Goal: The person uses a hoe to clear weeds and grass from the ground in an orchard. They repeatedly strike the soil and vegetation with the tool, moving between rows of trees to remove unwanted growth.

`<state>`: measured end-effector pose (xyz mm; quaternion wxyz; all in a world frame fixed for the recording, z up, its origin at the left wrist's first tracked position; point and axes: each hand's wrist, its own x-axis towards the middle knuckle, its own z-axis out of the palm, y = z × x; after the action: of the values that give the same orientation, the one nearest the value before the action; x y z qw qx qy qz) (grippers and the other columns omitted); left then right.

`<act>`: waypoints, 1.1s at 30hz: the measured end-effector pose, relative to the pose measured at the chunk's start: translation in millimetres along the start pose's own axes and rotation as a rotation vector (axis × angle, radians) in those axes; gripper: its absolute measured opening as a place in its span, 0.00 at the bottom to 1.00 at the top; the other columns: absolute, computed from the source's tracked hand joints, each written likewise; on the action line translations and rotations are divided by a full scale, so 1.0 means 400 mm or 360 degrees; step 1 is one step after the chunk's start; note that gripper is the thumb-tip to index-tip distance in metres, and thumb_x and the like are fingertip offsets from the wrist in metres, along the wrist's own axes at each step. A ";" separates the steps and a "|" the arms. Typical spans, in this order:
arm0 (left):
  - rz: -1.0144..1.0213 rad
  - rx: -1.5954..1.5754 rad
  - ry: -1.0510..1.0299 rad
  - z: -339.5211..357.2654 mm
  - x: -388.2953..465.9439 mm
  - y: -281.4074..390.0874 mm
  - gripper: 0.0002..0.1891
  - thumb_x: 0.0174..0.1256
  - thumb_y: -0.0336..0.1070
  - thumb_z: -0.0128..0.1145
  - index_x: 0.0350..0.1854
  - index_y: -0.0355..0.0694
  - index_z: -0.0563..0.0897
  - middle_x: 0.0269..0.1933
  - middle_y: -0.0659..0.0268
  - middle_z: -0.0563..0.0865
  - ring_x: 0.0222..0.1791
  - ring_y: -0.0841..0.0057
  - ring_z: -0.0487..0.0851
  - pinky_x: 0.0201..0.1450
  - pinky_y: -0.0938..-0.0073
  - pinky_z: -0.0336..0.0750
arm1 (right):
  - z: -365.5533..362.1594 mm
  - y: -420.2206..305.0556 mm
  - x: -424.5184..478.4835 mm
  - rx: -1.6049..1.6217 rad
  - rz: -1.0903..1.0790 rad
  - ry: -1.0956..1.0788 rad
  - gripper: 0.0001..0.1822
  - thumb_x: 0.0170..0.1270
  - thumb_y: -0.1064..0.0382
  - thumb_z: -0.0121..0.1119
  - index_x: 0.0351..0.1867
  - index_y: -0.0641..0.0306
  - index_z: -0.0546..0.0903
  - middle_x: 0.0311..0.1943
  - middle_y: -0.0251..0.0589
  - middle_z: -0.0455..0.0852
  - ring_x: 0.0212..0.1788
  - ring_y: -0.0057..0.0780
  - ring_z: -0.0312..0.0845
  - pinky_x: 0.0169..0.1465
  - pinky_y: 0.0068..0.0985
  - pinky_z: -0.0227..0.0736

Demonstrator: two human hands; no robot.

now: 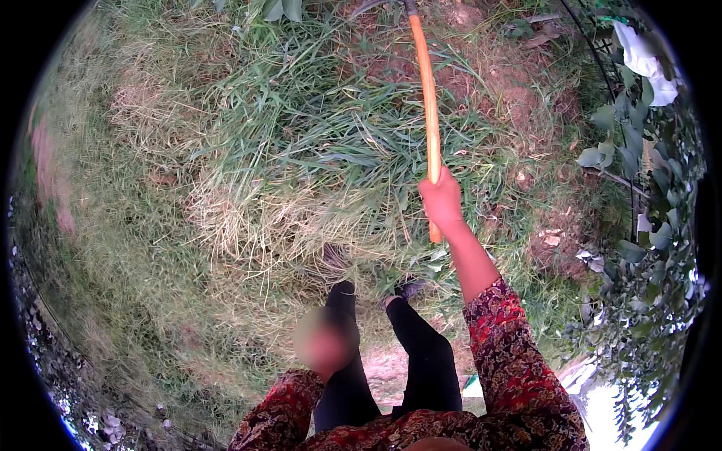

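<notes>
My right hand (443, 197) is closed around the lower part of a long, slightly curved wooden handle (427, 96), with its butt end showing below the fist. The handle reaches away from me to a dark metal head with a curved blade (375, 5), which the top edge of the view partly cuts off. Under and left of the handle lie long green grass blades (338, 129), with dry straw-coloured grass (271, 220) nearer my feet. My left hand (326, 341) is by my left thigh, covered by a blurred patch, so its fingers cannot be made out.
Leafy shrubs (660, 237) and a thin dark curved line stand along the right, with white sheet-like material (646, 62) at upper right. Bare reddish soil (513, 101) with small stones lies right of the grass. My shoes are partly hidden in grass. More foliage borders the far left.
</notes>
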<state>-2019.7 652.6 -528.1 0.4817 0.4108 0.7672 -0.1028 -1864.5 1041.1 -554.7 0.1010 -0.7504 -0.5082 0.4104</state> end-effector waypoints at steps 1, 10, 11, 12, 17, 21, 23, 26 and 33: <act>0.0008 -0.0016 0.0001 -0.004 0.000 -0.001 0.19 0.61 0.51 0.48 0.48 0.46 0.80 0.43 0.56 0.83 0.43 0.55 0.80 0.45 0.54 0.75 | 0.010 0.006 0.018 0.0032 0.0117 -0.0030 0.13 0.51 0.64 0.55 0.36 0.70 0.72 0.22 0.54 0.80 0.24 0.47 0.79 0.32 0.37 0.74; -0.0070 -0.0153 0.0012 -0.017 -0.014 -0.016 0.17 0.59 0.48 0.51 0.47 0.45 0.80 0.43 0.55 0.83 0.44 0.55 0.80 0.45 0.53 0.75 | 0.129 -0.124 0.249 0.0712 0.0380 0.0244 0.12 0.55 0.66 0.55 0.36 0.70 0.68 0.18 0.43 0.74 0.12 0.30 0.70 0.14 0.28 0.68; -0.0070 -0.0159 0.0032 -0.011 -0.014 -0.019 0.18 0.59 0.48 0.52 0.47 0.45 0.80 0.43 0.55 0.83 0.45 0.55 0.79 0.45 0.54 0.75 | 0.148 -0.160 0.279 0.0834 0.0395 0.0196 0.10 0.57 0.67 0.54 0.35 0.66 0.66 0.18 0.38 0.70 0.13 0.26 0.65 0.15 0.27 0.64; -0.0078 -0.0164 0.0057 -0.001 -0.015 -0.027 0.18 0.59 0.48 0.52 0.46 0.45 0.80 0.43 0.54 0.83 0.45 0.55 0.79 0.45 0.54 0.75 | 0.178 -0.194 0.307 0.0942 0.0407 0.0204 0.09 0.57 0.68 0.53 0.34 0.66 0.65 0.17 0.39 0.69 0.13 0.27 0.65 0.16 0.29 0.63; 0.0633 0.0985 0.1227 0.294 -0.025 -0.199 0.15 0.67 0.42 0.46 0.42 0.36 0.79 0.35 0.58 0.79 0.35 0.66 0.78 0.38 0.62 0.73 | 0.310 -0.324 0.326 0.1032 0.0428 -0.0059 0.09 0.57 0.68 0.53 0.33 0.67 0.65 0.16 0.39 0.69 0.14 0.29 0.66 0.16 0.29 0.64; 0.0589 0.0478 0.0960 0.237 -0.035 -0.144 0.14 0.66 0.41 0.47 0.41 0.35 0.78 0.35 0.59 0.79 0.34 0.65 0.77 0.37 0.61 0.72 | 0.462 -0.276 -0.034 0.0669 0.0391 -0.0694 0.13 0.55 0.68 0.54 0.39 0.71 0.66 0.22 0.43 0.74 0.16 0.30 0.70 0.17 0.29 0.69; 0.0735 0.0325 0.0704 0.092 -0.020 -0.086 0.13 0.65 0.41 0.48 0.42 0.35 0.78 0.35 0.59 0.78 0.35 0.65 0.77 0.37 0.62 0.72 | 0.537 -0.108 -0.266 0.0054 0.0202 -0.0874 0.20 0.55 0.65 0.56 0.47 0.71 0.65 0.31 0.59 0.80 0.27 0.45 0.82 0.29 0.36 0.78; 0.0504 -0.0104 0.0428 0.013 -0.016 -0.040 0.13 0.65 0.40 0.50 0.44 0.36 0.78 0.38 0.59 0.78 0.37 0.66 0.77 0.39 0.63 0.72 | 0.438 -0.002 -0.456 0.0150 0.0487 -0.1043 0.22 0.55 0.64 0.55 0.47 0.72 0.62 0.31 0.65 0.79 0.35 0.58 0.79 0.39 0.43 0.76; 0.0361 -0.0362 0.0233 -0.023 -0.004 0.006 0.15 0.63 0.39 0.53 0.48 0.37 0.76 0.43 0.60 0.78 0.42 0.69 0.77 0.45 0.67 0.72 | 0.353 0.064 -0.292 -0.0251 0.0025 -0.0852 0.19 0.55 0.63 0.57 0.43 0.73 0.65 0.30 0.62 0.80 0.31 0.55 0.79 0.33 0.40 0.75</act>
<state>-2023.6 658.1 -521.5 0.4765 0.4440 0.7556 0.0697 -1965.7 893.1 -599.8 -0.0988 -0.6248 -0.5414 0.5539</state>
